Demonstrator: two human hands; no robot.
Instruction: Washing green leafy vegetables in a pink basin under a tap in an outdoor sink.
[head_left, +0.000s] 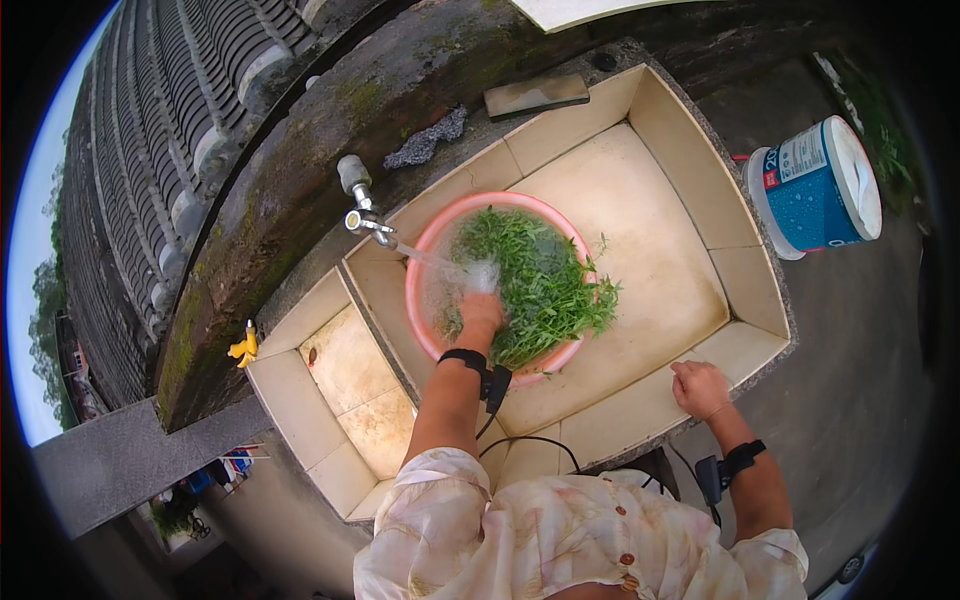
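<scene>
A pink-rimmed plastic basin (529, 199) stands in the larger bay of a tiled sink (630, 210), holding water and leafy greens (536, 292). My left hand (481, 311) is down in the basin at the left of the greens, beside the splash. Froth and water hide its fingers, so what it holds does not show. From a metal tap (367, 221), running water (431, 260) falls just beyond that hand. Some stems hang over the basin's right rim. My right hand (701, 390) rests at the sink's near right edge, its fingers bent and its underside hidden; no object shows in it.
A smaller tiled bay (360, 375) adjoins at left, past a thin divider. On the back ledge lie a grey scouring pad (426, 138) and a stone block (536, 97). A yellow tap (244, 345) is at far left, a blue-and-white bucket (806, 187) at right. Black cables (532, 439) run near my body.
</scene>
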